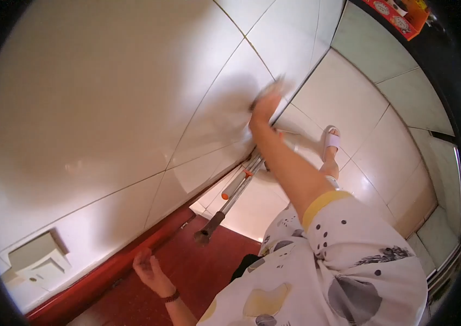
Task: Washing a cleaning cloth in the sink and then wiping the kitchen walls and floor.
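Note:
My right hand (pixel 269 100) is at the white tiled wall (pixel 198 102), low down near the floor corner. Motion blurs its fingers, and a dark edge shows beside the palm; whether it grips something is unclear. Below that forearm, metal poles (pixel 236 195) lean along the wall's foot, one bearing a grey grip with an orange end (pixel 232 187) and one ending in a dark brown cap (pixel 208 232). My left hand (pixel 151 271), with a dark bracelet at the wrist, hovers near the red ledge (pixel 120 261), its fingers loosely bent and nothing seen in it.
A white switch or socket box (pixel 41 256) is mounted at lower left on the wall. Light floor tiles (pixel 336 93) extend to the right, where my foot in a pale slipper (pixel 331 140) stands. An orange-red carton (pixel 401 16) shows at the upper right.

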The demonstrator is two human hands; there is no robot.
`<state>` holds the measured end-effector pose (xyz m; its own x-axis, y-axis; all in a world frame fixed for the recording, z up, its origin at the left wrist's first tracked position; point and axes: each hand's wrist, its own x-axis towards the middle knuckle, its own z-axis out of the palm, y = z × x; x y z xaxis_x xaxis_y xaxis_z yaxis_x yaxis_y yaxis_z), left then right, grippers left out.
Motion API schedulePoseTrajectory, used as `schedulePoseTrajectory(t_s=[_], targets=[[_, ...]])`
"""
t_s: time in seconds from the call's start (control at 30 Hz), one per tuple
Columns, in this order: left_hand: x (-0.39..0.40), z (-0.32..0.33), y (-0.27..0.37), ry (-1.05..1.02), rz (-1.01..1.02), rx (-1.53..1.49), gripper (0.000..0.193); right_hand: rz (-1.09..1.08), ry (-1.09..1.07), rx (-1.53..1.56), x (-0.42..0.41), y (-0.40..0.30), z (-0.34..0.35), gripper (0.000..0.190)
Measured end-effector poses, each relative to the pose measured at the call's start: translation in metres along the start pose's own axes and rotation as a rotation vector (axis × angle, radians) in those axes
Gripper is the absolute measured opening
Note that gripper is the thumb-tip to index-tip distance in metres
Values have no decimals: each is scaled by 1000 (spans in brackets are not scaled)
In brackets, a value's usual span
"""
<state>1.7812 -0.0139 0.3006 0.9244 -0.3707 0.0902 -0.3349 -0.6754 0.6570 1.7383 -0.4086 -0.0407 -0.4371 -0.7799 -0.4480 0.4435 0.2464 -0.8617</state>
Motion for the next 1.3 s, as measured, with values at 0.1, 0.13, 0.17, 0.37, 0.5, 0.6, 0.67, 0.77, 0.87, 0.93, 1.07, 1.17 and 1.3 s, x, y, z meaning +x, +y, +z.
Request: schedulePoseTrajectory(t_s=[0.1,0.13,0.17,0.37,0.5,0.6,0.67,0.77,0.87,0.93,1.07,1.17,1.3], targets=[[-3,-6,19,75,4,91,30,990,-191,232,-99,72,-52,54],[3,9,25,13,116,100,30,1193,-155,298,-96,107,-75,49],[2,0,24,3,209,179,30,1378,-159,198,-147,93,-71,51],[22,34,82,-108,709,646,34,1139,-27,424,12,90,-52,49],[41,36,97,-44,973,747,36,624,-274,247,140,25,-22,58],[56,47,115,-12,1099,810,34,274,-170,3,123,17,-10,57],[68,49,125,2,1244,942,33,181,-74,-181,97,46,-17,54],[78,67,176,134,1486,1069,41,546,-128,-49,14,124,-46,57],[89,118,215,232,1616,1112,45,1251,-157,199,-27,204,-107,47],[91,131,230,334,1658,1107,46,1362,-128,160,-38,202,-96,46],[101,162,243,509,1737,1086,48,1139,38,168,54,165,-53,44],[109,171,241,492,1701,1259,62,879,-82,223,179,100,-40,54],[106,178,241,523,1703,1286,54,570,-62,135,260,59,-24,53]])
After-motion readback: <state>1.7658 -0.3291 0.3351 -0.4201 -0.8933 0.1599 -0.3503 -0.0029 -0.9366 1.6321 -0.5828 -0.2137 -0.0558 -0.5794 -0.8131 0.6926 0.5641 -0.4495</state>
